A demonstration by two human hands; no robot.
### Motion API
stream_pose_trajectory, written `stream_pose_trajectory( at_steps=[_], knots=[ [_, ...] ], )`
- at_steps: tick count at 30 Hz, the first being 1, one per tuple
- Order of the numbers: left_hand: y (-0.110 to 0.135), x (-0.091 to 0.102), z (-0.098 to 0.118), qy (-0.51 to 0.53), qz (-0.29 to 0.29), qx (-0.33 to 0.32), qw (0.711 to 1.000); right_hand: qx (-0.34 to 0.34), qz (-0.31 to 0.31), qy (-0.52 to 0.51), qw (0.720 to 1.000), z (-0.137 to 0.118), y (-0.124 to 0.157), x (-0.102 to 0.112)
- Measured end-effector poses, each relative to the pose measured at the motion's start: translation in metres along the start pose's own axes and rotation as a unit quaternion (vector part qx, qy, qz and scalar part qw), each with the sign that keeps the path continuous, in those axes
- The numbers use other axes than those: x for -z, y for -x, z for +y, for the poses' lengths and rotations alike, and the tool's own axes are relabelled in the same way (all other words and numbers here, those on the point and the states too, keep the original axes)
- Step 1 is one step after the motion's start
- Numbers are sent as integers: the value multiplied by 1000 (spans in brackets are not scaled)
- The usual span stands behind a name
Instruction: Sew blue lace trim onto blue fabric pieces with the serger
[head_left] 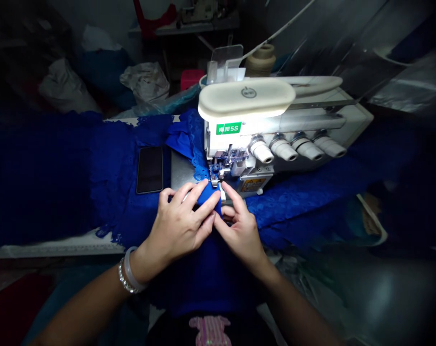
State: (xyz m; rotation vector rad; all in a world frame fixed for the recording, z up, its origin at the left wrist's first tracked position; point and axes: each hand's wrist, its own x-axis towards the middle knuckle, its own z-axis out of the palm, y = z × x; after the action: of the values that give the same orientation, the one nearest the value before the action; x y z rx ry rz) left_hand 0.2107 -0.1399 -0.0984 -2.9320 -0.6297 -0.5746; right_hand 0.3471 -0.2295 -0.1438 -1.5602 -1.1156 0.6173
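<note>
A white overlock sewing machine (223,137) has its lamp lit over the presser foot (214,182). Blue fabric (207,192) lies under the foot and hangs down toward my lap. Fingers spread, my left hand (184,216) rests flat on this fabric just in front of the foot. On the other side my right hand (237,223) has its index finger stretched toward the foot, with the other fingers curled. Its thumb is at the fabric edge, close to my left thumb. Blue lace (199,168) lies left of the foot; the needle area is partly hidden.
A black phone (149,169) lies on blue lace cloth (113,173) at the left. More blue lace (293,197) spreads right of the machine. Behind stand a thread cone (261,60), pale sacks (146,81) and a red stool (191,79).
</note>
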Motion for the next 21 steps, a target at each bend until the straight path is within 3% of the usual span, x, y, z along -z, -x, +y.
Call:
stream_pose_trajectory(
  at_steps=[5, 10, 12, 14, 15, 16, 17, 20, 21],
  knots=[
    [-5, -1, -3, -1, -11, 8, 1000, -36, 2, -103, 994, 3, 4, -4],
    [0, 1, -9, 50, -10, 2, 999, -85, 27, -155, 984, 4, 35, -4],
    [16, -1, -6, 106, 31, 6, 994, -117, 21, -151, 981, 3, 53, -1],
    [38, -4, 4, 204, 86, 63, 973, -152, -9, -133, 979, 0, 69, 6],
    [50, -5, 11, 275, 94, 115, 950, -162, -34, -124, 978, -2, 76, 10],
    [61, -5, 18, 372, 59, 171, 910, -167, -64, -115, 977, -4, 81, 16],
    [71, -2, 25, 477, -12, 215, 852, -162, -98, -106, 976, -6, 86, 23],
    [89, 15, 35, 690, -270, 268, 615, -105, -209, -51, 971, -9, 99, 44],
    [93, 22, 34, 707, -318, 274, 569, -84, -228, -21, 970, -8, 103, 51]
  ],
)
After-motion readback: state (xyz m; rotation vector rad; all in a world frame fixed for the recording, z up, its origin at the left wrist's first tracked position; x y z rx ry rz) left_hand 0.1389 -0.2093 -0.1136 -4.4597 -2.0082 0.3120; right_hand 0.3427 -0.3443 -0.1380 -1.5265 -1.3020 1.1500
